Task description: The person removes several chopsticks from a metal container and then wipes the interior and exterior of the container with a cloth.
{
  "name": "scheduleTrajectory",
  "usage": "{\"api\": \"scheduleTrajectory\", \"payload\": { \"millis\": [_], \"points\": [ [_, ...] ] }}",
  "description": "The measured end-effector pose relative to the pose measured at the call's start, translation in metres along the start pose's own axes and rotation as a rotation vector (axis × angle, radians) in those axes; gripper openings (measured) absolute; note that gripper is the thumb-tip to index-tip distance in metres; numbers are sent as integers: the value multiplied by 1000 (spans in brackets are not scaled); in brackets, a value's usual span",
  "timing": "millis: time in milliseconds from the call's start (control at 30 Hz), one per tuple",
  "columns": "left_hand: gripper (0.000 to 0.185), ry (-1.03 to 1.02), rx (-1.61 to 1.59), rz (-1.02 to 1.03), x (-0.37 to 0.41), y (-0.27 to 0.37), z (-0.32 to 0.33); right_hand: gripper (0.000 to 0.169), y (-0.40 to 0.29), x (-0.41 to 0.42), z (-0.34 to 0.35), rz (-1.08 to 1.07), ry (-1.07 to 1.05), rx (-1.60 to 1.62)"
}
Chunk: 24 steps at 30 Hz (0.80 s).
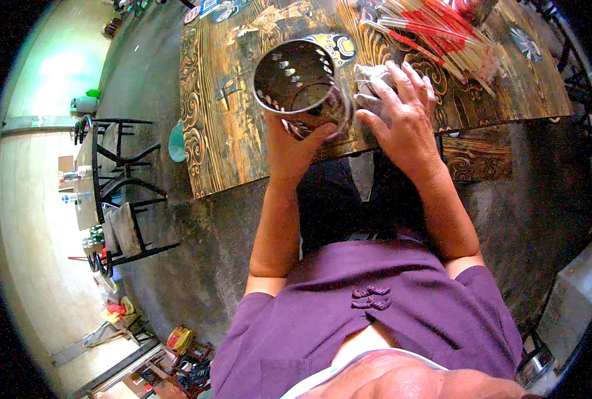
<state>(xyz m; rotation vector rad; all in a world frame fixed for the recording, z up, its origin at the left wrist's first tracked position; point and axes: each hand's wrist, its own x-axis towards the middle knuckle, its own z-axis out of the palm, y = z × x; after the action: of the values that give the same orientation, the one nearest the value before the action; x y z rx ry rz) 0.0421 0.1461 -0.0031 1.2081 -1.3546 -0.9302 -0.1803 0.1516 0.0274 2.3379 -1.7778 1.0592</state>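
My left hand grips the lower near side of a shiny metal cylindrical container, its round mouth tilted up towards me. Holes show in its wall, and its inside looks dark. To its right, my right hand lies over a crumpled whitish cloth, fingers spread across its right part; the palm is hidden. Beyond that hand, a pile of chopsticks in red and clear wrappers rests on the carved wooden table.
A reddish rounded object, partly cut off, stands behind the chopsticks. Black-framed chairs are at the left, near a teal round object by the table edge. A pale box-like object is at the lower right.
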Motion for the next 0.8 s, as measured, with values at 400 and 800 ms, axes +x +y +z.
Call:
{"api": "scheduleTrajectory", "payload": {
  "millis": [400,800],
  "points": [
    [103,-223,-86,-97,-8,6,20,31,42,-12,-3,458,213,966],
    [103,-304,-90,-152,-4,5,13,27,10,19,36,417,30,1211]
  ]
}}
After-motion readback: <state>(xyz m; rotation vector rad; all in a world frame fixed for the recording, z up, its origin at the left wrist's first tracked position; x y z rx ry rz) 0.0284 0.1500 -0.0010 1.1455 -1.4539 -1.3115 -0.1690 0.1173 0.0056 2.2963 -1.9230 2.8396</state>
